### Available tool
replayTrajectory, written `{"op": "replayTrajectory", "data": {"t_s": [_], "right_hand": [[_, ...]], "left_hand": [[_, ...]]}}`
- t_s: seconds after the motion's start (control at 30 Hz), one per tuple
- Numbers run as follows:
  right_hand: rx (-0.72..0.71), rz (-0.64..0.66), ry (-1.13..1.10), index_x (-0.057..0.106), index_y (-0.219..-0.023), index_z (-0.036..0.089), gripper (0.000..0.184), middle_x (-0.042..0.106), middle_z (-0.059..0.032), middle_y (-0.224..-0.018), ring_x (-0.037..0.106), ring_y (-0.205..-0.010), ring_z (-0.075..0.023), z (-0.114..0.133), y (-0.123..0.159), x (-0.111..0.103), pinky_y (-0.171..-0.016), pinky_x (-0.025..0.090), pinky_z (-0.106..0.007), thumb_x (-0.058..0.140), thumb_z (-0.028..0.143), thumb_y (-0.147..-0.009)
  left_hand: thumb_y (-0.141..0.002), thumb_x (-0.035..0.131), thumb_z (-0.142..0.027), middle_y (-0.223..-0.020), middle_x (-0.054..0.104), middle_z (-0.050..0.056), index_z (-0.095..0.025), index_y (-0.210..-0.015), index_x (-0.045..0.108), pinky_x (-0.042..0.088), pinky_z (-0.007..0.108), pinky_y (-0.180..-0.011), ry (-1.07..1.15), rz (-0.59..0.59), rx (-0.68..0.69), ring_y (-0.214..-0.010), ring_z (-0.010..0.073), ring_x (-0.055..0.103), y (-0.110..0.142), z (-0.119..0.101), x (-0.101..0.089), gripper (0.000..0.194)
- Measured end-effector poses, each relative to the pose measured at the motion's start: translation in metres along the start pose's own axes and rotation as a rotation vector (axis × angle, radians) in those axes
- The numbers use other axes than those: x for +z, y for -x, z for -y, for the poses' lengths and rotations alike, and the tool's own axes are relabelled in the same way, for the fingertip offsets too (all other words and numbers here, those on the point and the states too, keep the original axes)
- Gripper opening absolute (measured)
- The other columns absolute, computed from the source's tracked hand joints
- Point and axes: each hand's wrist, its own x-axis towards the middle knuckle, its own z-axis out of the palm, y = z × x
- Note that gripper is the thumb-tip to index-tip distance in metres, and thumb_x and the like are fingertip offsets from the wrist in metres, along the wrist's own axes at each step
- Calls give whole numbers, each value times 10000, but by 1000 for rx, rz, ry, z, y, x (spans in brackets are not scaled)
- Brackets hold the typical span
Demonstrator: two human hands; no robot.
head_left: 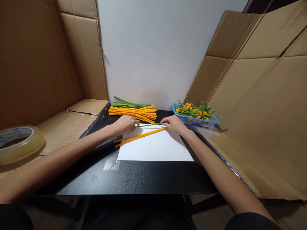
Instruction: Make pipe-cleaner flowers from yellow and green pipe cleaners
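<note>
My left hand [126, 124] and my right hand [174, 124] are both closed in a pinch on one green pipe cleaner [149, 125], which stretches level between them over the far edge of a white sheet of paper [155, 147]. Two orange pipe cleaners [139, 137] lie slanted on the paper just below, their right ends under my right hand. Behind my hands lies a pile of orange pipe cleaners [134, 113], and behind that a bundle of green pipe cleaners [129, 104].
A blue basket [192, 120] with several green and orange pipe-cleaner flowers stands at the right rear of the black table [134, 177]. A roll of clear tape [16, 143] lies far left. Cardboard panels [259, 105] wall in both sides.
</note>
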Motion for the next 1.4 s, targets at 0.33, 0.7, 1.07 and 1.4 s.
{"op": "replayTrajectory", "data": {"t_s": [0.33, 0.7, 1.07, 1.4], "right_hand": [[-477, -90, -190, 757, -1109, 212, 217, 748, -111, -1130, 636, -1056, -261, 30, 7, 7, -940, 504, -410, 658, 301, -938], [-543, -114, 170, 708, -865, 167, 277, 732, -116, -854, 587, -812, -235, 79, 19, 33, -725, 368, -347, 475, 208, -1008], [-239, -6, -38, 706, -903, 173, 193, 727, -95, -890, 621, -809, -218, 53, 14, 23, -718, 390, -310, 524, 218, -950], [-258, -233, -749, 662, -1264, 222, 406, 771, -82, -1078, 731, -941, -229, 96, 23, 14, -818, 561, -353, 688, 385, -894]], "left_hand": [[-943, 496, -316, -1056, 743, 74, -184, -1064, 685, 431, 264, -684, 213, -22, -117, -901, 211, 675, 12, 5, -12, 260], [-762, 624, -202, -820, 715, 13, -206, -869, 692, 384, 226, -583, 444, 343, 33, -668, 137, 596, 26, -7, -36, 127], [-836, 606, -278, -781, 718, 51, -144, -895, 721, 453, 229, -595, 693, 178, -5, -659, 141, 641, 17, 19, -31, 186], [-783, 787, -330, -717, 701, 57, -122, -888, 764, 522, 274, -623, 1254, -83, -83, -628, 120, 625, 11, -15, -32, 234]]}}
